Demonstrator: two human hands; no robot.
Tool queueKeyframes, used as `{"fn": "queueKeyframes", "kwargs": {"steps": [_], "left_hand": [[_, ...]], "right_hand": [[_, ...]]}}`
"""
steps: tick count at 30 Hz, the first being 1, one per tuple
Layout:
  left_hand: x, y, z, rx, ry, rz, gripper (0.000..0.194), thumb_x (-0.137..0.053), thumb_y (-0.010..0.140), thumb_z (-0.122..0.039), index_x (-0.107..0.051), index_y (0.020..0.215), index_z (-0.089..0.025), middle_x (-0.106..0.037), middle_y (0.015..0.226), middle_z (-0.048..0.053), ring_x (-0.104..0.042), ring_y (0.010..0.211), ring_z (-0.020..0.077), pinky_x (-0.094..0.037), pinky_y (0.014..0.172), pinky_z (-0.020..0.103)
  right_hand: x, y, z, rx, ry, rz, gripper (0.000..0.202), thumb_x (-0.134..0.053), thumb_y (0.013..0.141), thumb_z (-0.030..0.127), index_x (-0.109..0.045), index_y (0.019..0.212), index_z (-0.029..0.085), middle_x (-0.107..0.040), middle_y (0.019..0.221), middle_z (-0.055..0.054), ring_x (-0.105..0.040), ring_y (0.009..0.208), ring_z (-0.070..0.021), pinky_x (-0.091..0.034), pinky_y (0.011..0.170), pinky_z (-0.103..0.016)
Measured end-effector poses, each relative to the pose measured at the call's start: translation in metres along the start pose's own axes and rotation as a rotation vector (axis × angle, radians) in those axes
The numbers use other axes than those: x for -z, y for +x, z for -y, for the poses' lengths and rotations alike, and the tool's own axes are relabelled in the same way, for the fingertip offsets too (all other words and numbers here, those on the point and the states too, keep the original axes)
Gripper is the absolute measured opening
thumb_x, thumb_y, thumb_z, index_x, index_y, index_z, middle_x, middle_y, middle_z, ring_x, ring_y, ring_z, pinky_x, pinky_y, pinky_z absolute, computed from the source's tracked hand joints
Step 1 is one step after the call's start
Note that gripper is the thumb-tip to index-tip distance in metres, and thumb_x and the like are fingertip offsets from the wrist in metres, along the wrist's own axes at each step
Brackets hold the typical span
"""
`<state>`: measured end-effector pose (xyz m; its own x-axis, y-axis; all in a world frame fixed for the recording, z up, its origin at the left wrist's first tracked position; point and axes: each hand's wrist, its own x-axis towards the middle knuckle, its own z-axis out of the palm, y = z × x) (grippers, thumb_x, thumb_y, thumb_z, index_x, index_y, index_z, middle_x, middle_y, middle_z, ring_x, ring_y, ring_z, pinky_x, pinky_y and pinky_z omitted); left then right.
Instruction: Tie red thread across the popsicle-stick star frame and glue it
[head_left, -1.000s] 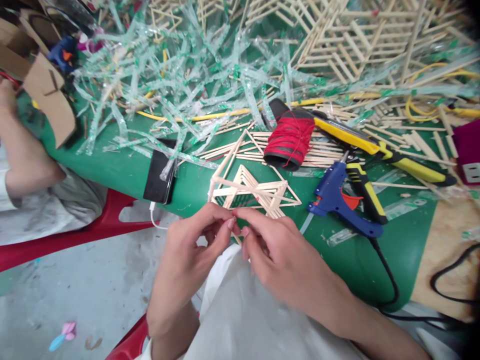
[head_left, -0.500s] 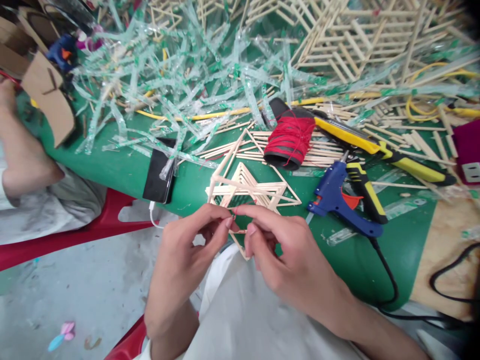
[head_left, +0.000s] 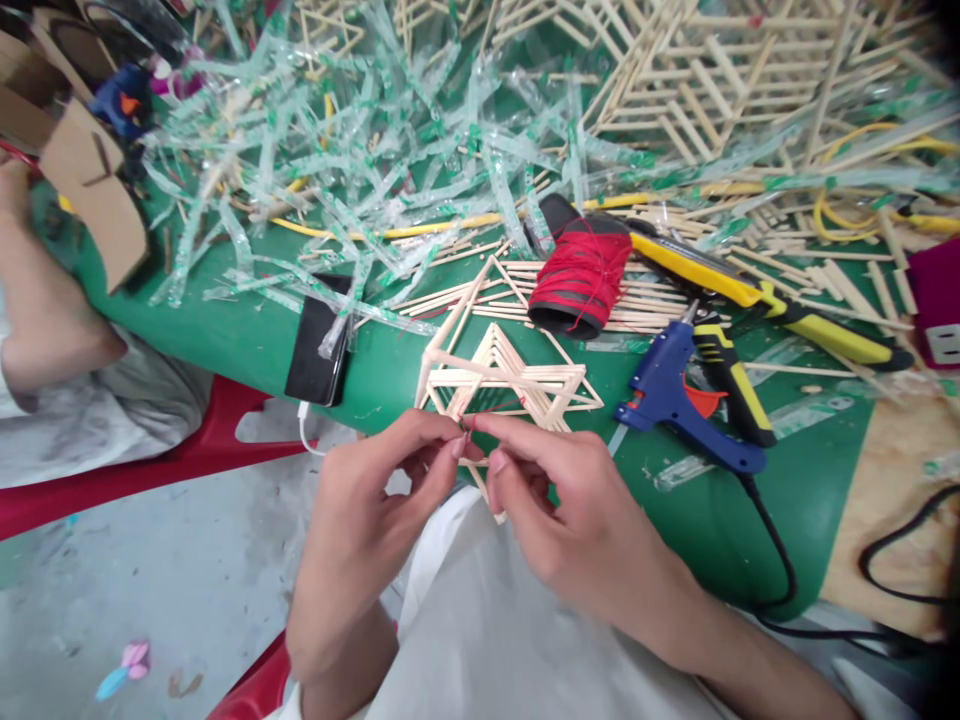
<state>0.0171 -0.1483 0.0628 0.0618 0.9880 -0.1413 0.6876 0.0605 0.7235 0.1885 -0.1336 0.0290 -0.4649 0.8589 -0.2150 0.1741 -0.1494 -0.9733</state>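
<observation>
Both hands meet at the near side of a star-shaped frame of thin wooden sticks (head_left: pixel 510 375), which lies at the table's front edge. Thumb and fingertips of my left hand (head_left: pixel 390 490) pinch a short bit of red string (head_left: pixel 466 428). My right hand (head_left: pixel 559 490) is closed too, its index fingertip and thumb at the same string. The fingers hide most of the string and the frame's near corner. Beyond the frame lies a dark spool wound with red string (head_left: pixel 581 275).
Right of the frame are a blue glue gun (head_left: pixel 664 385), a yellow-black handled tool (head_left: pixel 731 385) and a yellow-black cutter (head_left: pixel 697 265). A black phone-like device (head_left: pixel 321 345) lies left. Tangled clear-green tape strips (head_left: pixel 300 150) cover the back. A co-worker's arm (head_left: pixel 52 290) shows at left.
The star frame has shifted slightly to the right under my hands. My fingers stay pinched at the string with only small movement; the right fingertips have moved a little.
</observation>
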Motion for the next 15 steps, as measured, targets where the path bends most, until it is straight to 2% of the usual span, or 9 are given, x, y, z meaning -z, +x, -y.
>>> {"fn": "queueKeyframes", "kwargs": {"steps": [3, 6, 8, 10, 12, 15], "left_hand": [[-0.0004, 0.0009, 0.0013, -0.012, -0.012, 0.000, 0.017, -0.061, 0.091, -0.006, -0.065, 0.088, -0.022, -0.066, 0.072, -0.011, -0.052, 0.057, 0.0005, -0.043, 0.055, 0.009], [-0.0012, 0.0022, 0.0015, -0.020, -0.012, 0.004, 0.016, -0.061, 0.092, -0.007, -0.065, 0.088, -0.022, -0.066, 0.072, -0.011, -0.052, 0.057, 0.0005, -0.043, 0.055, 0.009], [-0.0016, 0.0027, 0.0009, -0.017, -0.006, 0.007, 0.015, -0.061, 0.092, -0.007, -0.065, 0.088, -0.022, -0.066, 0.073, -0.011, -0.053, 0.058, 0.0008, -0.043, 0.055, 0.009], [-0.0017, 0.0027, -0.0001, -0.012, -0.002, 0.005, 0.014, -0.061, 0.092, -0.008, -0.064, 0.088, -0.021, -0.065, 0.071, -0.010, -0.052, 0.058, 0.0012, -0.043, 0.055, 0.010], [-0.0012, 0.0023, -0.0009, -0.006, -0.002, 0.004, 0.014, -0.061, 0.093, -0.009, -0.063, 0.087, -0.021, -0.062, 0.069, -0.010, -0.052, 0.058, 0.0018, -0.043, 0.056, 0.011], [0.0004, 0.0014, -0.0009, -0.006, 0.001, 0.018, 0.013, -0.061, 0.093, -0.010, -0.063, 0.086, -0.021, -0.062, 0.070, -0.009, -0.053, 0.059, 0.0026, -0.044, 0.057, 0.011]], "right_hand": [[-0.0005, 0.0007, 0.0002, 0.001, -0.050, -0.040, 0.022, -0.048, 0.094, 0.011, -0.067, 0.103, 0.020, -0.066, 0.071, 0.006, -0.051, 0.052, -0.0044, -0.040, 0.055, -0.019], [-0.0027, 0.0002, -0.0020, 0.093, -0.161, -0.196, 0.022, -0.051, 0.092, 0.008, -0.069, 0.099, 0.018, -0.067, 0.071, 0.005, -0.050, 0.051, -0.0055, -0.039, 0.054, -0.020], [-0.0046, -0.0005, -0.0041, 0.163, -0.231, -0.279, 0.023, -0.052, 0.092, 0.008, -0.070, 0.103, 0.017, -0.069, 0.075, 0.003, -0.049, 0.050, -0.0059, -0.039, 0.052, -0.021], [-0.0063, -0.0007, -0.0058, 0.207, -0.258, -0.274, 0.028, -0.053, 0.094, 0.010, -0.068, 0.116, 0.016, -0.072, 0.081, 0.002, -0.051, 0.051, -0.0064, -0.040, 0.053, -0.021], [-0.0076, -0.0002, -0.0068, 0.224, -0.257, -0.214, 0.031, -0.052, 0.097, 0.013, -0.065, 0.125, 0.016, -0.074, 0.085, 0.000, -0.059, 0.058, -0.0076, -0.044, 0.057, -0.021], [-0.0087, 0.0016, -0.0080, 0.220, -0.237, -0.153, 0.021, -0.051, 0.100, 0.016, -0.071, 0.108, 0.017, -0.072, 0.080, 0.000, -0.067, 0.072, -0.0104, -0.048, 0.068, -0.021]]}}
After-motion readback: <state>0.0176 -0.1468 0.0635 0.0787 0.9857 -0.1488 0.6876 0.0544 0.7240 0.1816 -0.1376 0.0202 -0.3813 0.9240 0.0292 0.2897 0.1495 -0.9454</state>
